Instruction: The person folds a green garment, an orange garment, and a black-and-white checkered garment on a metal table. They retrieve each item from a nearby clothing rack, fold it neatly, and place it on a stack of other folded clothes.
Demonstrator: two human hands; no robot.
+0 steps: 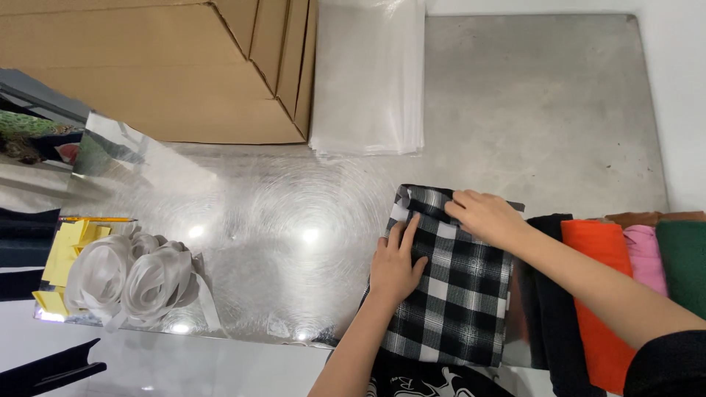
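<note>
Left hand (396, 266) pressed flat, fingers spread, on the black-and-white plaid cloth (450, 294) at the near right of the metal table (529, 110); right hand (485, 215) pinching its far folded edge. Just right of it: folded black (550, 309), orange (599, 294), pink (646, 257) and green (684, 265) cloths. Farther off: clear bags (368, 73), cardboard boxes (154, 66), ribbon rolls (132, 279). Likely risks: fold slipping askew if pressure eases; near edge overhanging, liable to slide off; neighbouring stack nudged.
</note>
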